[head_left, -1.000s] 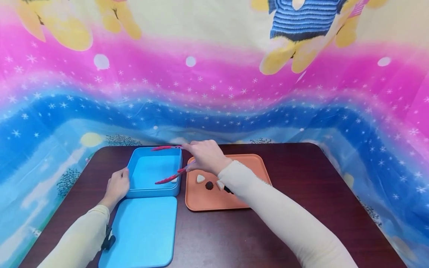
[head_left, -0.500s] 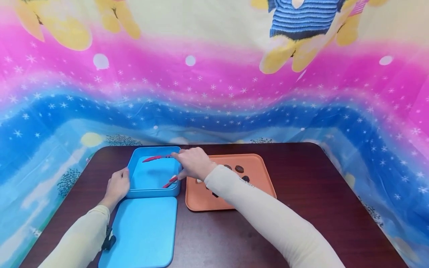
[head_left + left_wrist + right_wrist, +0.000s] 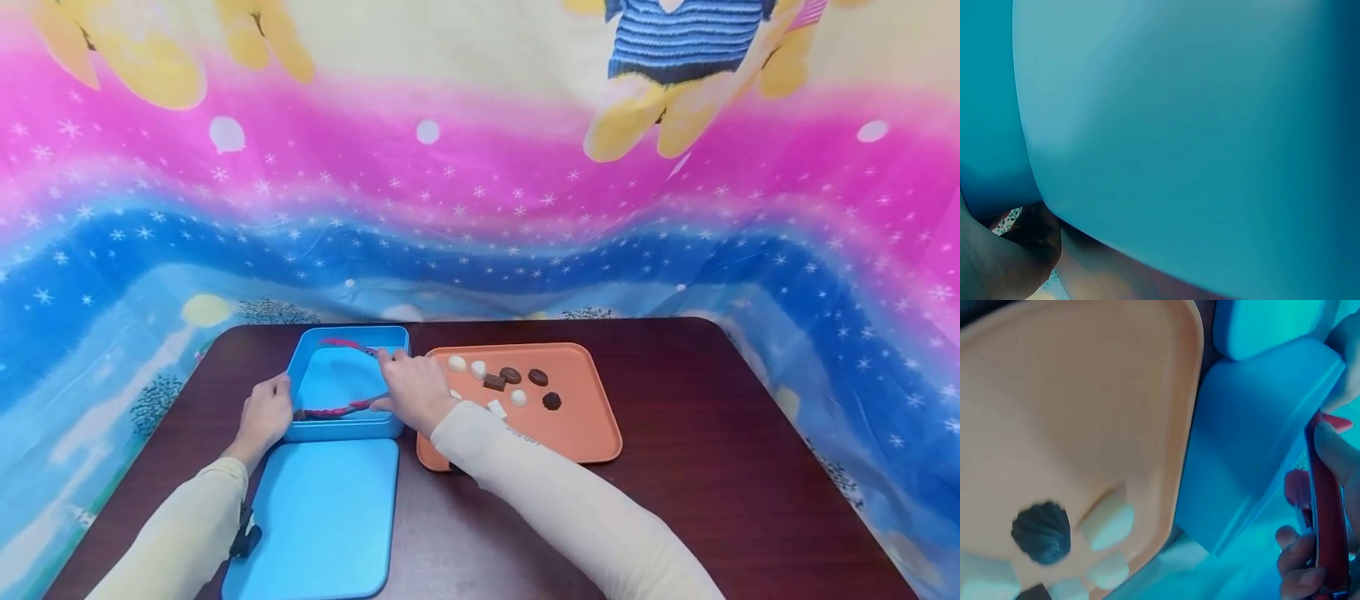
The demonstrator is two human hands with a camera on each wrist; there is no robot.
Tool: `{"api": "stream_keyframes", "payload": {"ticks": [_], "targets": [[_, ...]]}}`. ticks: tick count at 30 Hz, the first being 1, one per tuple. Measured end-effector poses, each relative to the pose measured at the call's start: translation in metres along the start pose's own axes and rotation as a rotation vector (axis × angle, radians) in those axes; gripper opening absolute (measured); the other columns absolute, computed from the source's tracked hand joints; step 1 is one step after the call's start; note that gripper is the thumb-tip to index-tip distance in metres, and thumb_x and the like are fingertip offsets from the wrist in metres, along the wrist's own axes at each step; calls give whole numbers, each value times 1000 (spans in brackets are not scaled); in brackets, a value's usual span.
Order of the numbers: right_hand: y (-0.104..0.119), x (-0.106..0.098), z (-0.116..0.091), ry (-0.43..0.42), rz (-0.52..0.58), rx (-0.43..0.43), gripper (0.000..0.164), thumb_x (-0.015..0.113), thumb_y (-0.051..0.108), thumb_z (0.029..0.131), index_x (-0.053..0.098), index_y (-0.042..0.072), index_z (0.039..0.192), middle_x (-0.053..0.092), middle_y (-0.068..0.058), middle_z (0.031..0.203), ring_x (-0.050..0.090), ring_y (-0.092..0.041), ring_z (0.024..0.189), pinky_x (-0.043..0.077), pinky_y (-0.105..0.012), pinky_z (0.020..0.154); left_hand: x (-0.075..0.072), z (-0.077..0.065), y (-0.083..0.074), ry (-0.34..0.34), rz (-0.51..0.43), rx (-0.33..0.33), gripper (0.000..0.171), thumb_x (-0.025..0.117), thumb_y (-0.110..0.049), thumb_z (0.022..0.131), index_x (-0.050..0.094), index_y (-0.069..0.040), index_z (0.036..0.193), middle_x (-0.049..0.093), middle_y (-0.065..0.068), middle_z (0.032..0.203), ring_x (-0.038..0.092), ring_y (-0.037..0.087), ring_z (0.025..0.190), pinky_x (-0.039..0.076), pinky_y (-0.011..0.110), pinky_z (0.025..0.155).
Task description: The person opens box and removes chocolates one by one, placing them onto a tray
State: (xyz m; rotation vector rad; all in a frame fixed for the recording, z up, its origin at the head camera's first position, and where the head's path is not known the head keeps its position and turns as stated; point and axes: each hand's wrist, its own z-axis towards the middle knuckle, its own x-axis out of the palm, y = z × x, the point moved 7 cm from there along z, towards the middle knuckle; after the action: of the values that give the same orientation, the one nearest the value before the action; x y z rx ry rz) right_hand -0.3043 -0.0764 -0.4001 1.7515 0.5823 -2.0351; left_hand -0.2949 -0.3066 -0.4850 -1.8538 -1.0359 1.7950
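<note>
My left hand (image 3: pixel 266 410) grips the left wall of a blue box (image 3: pixel 345 431), its thumb at the rim. In the left wrist view, a blue surface fills most of the picture. My right hand (image 3: pixel 417 388) holds red tongs (image 3: pixel 337 411) by the handles, near the box's right wall. The tongs' arms stand spread apart inside the box, one toward the back and one along the front. A small dark piece (image 3: pixel 300 415) shows at the front arm's tip, in the near left corner. The right wrist view shows fingers and thumb wrapped round the red handle (image 3: pixel 1327 512).
An orange tray (image 3: pixel 585 446) right of the box carries several chocolates, such as a dark fluted one (image 3: pixel 552 401), a brown oval one (image 3: pixel 537 377) and a white round one (image 3: pixel 518 398). A blue lid (image 3: pixel 322 517) lies in front of the box. A patterned cloth (image 3: pixel 480 167) hangs behind.
My right hand has moved left and nearer with the tongs, whose front arm now reaches further left inside the box. More chocolates show on the tray. My left hand stays on the box.
</note>
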Motion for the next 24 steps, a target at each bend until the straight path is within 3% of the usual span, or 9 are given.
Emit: {"api": "stream_keyframes", "payload": {"ticks": [4,11,14,15,17,19,22,24], "targets": [[-2,0,1,-3,34,14,84,68,67,85,49,18,150,71,-1,123,67,-12,68,45,-21,45,0,-1,-1,-14,2,8,66,11,-42,110,24,1,158,46,36,140,40,52,137,34,69,114],[-14,-8,4,67,100,-27,81,73,66,82,51,26,148,71,4,125,71,-11,91,51,-23,54,-1,-1,0,-7,-1,-7,68,12,-44,110,31,3,156,50,36,131,45,50,129,41,67,108],[-11,-1,4,113,153,-52,80,72,66,83,51,27,149,71,5,125,69,-10,87,48,-22,53,-1,-1,2,-17,3,-34,67,13,-44,110,48,6,138,48,24,92,54,43,110,47,57,91],[-9,3,3,123,170,-53,79,71,66,84,51,27,149,72,5,121,68,-9,84,46,-22,50,-2,-1,2,-18,4,-40,66,13,-44,111,50,6,131,47,23,89,55,42,106,48,56,90],[-5,9,2,132,194,-50,77,69,66,85,52,27,149,73,5,113,63,-8,74,41,-22,46,-2,-1,3,-15,6,-43,66,13,-44,111,49,7,132,51,26,95,55,43,107,49,58,92],[-2,14,2,135,196,-46,74,68,66,86,53,28,148,73,6,107,58,-8,66,38,-22,43,-1,-1,3,-2,8,-45,68,11,-44,110,45,6,141,54,34,121,52,49,116,47,66,101],[0,16,2,126,159,-57,66,66,66,88,58,29,143,74,8,106,58,-7,66,37,-22,42,1,-1,1,16,0,-33,69,11,-44,110,27,6,156,44,37,144,44,53,128,39,74,107],[1,16,2,123,148,-78,61,66,63,89,60,30,140,74,9,112,62,-8,73,39,-21,43,2,0,0,8,2,-29,68,11,-44,111,37,5,150,52,36,125,48,50,123,44,70,104]]}}
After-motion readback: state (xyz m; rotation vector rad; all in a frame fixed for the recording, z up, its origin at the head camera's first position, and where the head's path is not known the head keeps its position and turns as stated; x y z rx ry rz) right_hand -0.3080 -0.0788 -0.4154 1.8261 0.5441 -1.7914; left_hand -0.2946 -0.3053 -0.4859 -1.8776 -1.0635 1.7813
